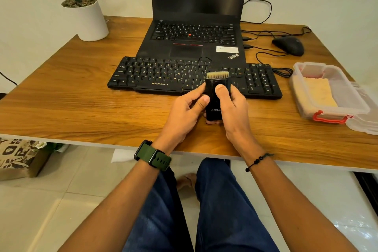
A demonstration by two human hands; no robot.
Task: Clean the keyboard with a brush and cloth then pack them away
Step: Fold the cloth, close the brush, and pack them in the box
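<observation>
Fingers of left hand (187, 108) and right hand (231, 106) grip one brush (216, 96) above one keyboard (163, 75).

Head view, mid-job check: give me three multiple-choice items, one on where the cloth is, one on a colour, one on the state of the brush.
1. Where does the yellow cloth lie?
A. on the keyboard
B. inside the clear plastic box
C. under the laptop

2. What colour is the latch on the box?
A. red
B. blue
C. green

3. What is the state of the brush?
A. lying on the desk
B. packed in the box
C. held in both hands, bristles pointing away

Answers:
1. B, the cloth shows through the open box to the right of the keyboard.
2. A, the clip at the box's near end is red.
3. C, the left hand and right hand grip its black body, pale bristles over the keys.
</observation>
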